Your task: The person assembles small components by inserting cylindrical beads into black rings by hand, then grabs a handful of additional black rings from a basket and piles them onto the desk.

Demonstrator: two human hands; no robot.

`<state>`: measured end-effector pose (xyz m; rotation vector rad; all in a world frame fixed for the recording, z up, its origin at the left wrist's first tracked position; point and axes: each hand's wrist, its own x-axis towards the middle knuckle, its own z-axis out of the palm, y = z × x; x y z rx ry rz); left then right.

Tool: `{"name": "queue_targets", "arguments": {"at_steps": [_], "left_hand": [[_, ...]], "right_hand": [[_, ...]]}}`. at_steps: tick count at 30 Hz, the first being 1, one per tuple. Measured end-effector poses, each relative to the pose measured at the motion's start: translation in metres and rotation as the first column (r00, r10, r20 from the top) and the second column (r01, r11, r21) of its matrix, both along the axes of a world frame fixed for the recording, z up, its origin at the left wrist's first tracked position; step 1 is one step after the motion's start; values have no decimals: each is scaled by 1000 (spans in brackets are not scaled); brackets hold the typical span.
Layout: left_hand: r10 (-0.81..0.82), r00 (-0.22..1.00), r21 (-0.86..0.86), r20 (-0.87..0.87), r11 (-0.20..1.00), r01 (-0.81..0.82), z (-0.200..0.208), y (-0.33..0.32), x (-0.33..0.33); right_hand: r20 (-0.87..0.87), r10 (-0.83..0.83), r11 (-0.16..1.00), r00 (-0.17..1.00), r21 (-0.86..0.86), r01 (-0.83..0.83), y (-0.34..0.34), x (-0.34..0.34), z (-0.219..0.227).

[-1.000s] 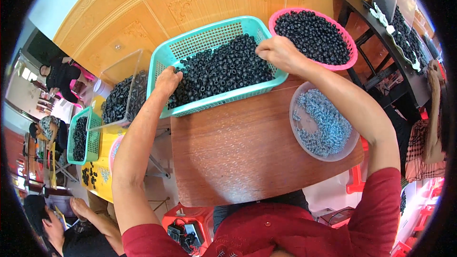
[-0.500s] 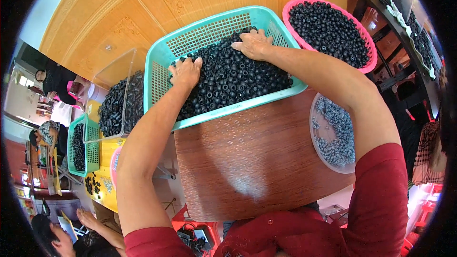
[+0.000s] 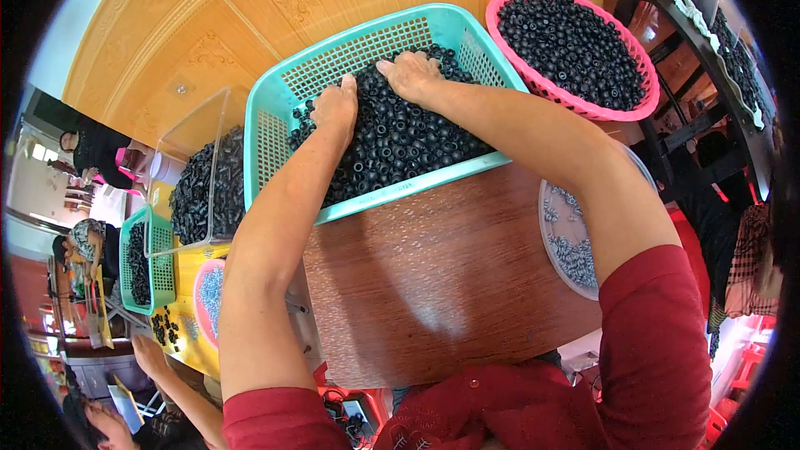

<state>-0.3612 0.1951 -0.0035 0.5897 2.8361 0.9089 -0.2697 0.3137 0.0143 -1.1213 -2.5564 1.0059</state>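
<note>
Both of my hands are in a large turquoise plastic basket (image 3: 392, 193) that holds a heap of small black ring-shaped parts (image 3: 398, 146). My left hand (image 3: 335, 105) rests on the left side of the heap, thumb apart and its other fingers partly buried among the parts. To the right and slightly farther back, my right hand (image 3: 412, 77) lies over the heap with its thumb held off from the fingers. Both look open; whether any loose parts lie under the palms is hidden.
The basket stands at the far side of a brown wooden table (image 3: 433, 283). A pink basket (image 3: 646, 75) of black parts is at the back right, with a clear tub (image 3: 550, 242) of small metal pieces nearer. Leftward stand a transparent bin (image 3: 218, 192) and a green basket (image 3: 160, 271). Other people work at left.
My hands have come closer together over the heap: the right has moved left, the left a little right and farther back. The view has shifted slightly.
</note>
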Motion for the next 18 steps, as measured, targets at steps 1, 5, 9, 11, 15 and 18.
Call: {"name": "queue_targets", "arguments": {"at_steps": [1,5,9,11,15,18], "left_hand": [[-21,998,-51,-57,999,19,4,7,7],[-74,981,208,178,977,36,10,30,15],[-95,883,580,459,785,-217,0,36,2],[-92,864,619,495,735,-276,2,39,9],[-202,722,701,662,508,-500,24,38,32],[-355,653,743,669,298,-600,35,36,28]], "right_hand": [[4,-11,1000,1000,-2,11,3,0,-1],[-103,-21,980,995,-201,0,4,-13,-4],[-175,-110,962,978,-266,61,-12,-16,3],[-245,-194,928,950,-361,96,-20,-11,4],[-325,-305,874,895,-470,127,-27,-6,15],[-478,-400,836,782,-540,98,-35,-11,17]]}}
